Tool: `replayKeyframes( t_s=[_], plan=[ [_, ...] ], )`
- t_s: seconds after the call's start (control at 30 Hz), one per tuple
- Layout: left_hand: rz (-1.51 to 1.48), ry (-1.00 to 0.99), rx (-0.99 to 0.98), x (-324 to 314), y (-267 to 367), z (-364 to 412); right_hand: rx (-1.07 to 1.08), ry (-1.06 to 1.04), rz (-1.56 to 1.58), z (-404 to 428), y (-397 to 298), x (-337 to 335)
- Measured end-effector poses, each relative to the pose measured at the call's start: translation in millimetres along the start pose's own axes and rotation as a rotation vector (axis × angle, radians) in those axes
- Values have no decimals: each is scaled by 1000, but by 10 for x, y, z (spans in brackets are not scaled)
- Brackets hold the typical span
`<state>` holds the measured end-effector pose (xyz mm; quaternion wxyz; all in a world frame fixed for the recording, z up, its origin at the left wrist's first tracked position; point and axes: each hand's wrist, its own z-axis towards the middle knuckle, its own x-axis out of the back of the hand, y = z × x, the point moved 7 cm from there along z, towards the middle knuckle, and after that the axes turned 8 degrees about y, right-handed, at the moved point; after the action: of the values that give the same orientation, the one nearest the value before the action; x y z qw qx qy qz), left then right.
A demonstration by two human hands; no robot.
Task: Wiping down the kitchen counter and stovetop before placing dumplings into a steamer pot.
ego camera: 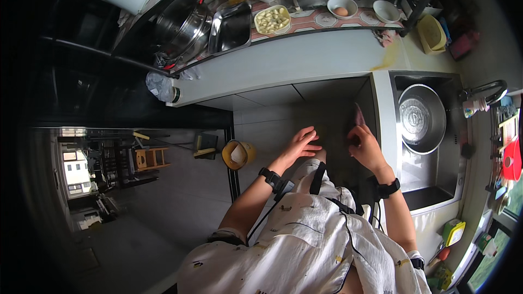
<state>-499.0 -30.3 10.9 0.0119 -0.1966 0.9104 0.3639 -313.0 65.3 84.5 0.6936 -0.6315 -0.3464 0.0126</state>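
Note:
My right hand [366, 148] pinches a dark purplish thing [358, 115], perhaps a cloth, beside the sink counter's left edge. Shadow and blur hide its exact shape. Fingers spread, my left hand [300, 146] hangs in the air over my knee with nothing in its grasp. To the right of my right hand lies a stainless steel sink [421, 179]. In the sink stands a round metal basin [440, 130], which seems to contain water, beside the faucet [490, 90].
A white counter [286, 55] runs ahead, below a tiled shelf holding a container of peeled garlic cloves [272, 19], a bowl with an egg [342, 7], a metal tray [231, 28] and a steamer pot [186, 24]. A yellow bin [237, 154] stands on the floor at left.

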Motion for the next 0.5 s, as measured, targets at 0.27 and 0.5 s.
replayKeyframes(
  t_s=[0.27,0.5],
  plan=[
    [-322,301,-468,714,901,703,163,-139,-12,534,-619,-445],
    [-400,1052,-697,2661,1359,1079,-269,196,-186,608,409,268]
  ],
)
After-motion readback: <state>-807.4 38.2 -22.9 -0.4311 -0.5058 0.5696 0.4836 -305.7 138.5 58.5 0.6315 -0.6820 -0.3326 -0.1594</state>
